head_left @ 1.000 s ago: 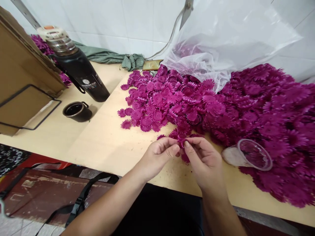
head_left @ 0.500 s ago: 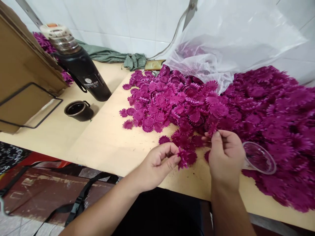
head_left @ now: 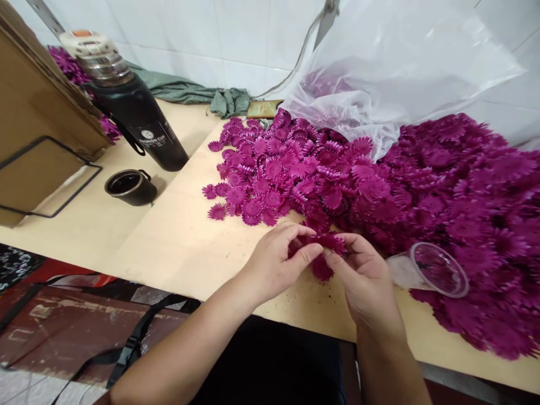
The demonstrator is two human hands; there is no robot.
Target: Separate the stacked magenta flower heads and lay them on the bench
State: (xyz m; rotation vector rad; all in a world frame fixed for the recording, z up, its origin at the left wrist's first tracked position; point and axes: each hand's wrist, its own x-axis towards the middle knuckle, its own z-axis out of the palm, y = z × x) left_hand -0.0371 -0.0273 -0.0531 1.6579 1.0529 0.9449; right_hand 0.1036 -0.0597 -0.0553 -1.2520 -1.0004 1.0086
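Between my two hands is a magenta artificial flower piece with fringed petals. My left hand pinches its left side between thumb and fingers. From the right, my right hand grips the same piece, its thumb close to my left thumb. More magenta petal pieces lie on the table just below my fingertips. Behind my hands spreads a large heap of the same flower pieces. A clear plastic cup lies on its side next to my right hand.
A black bottle and a small dark cup stand at the left of the table. Beyond them are a cardboard box, a green cloth and a phone-like object. A clear plastic bag covers the heap's back.
My hands have come together. My right hand moved left from the heap to the flower piece in my left hand, which shifted slightly right and up. The clear cup shows more fully.
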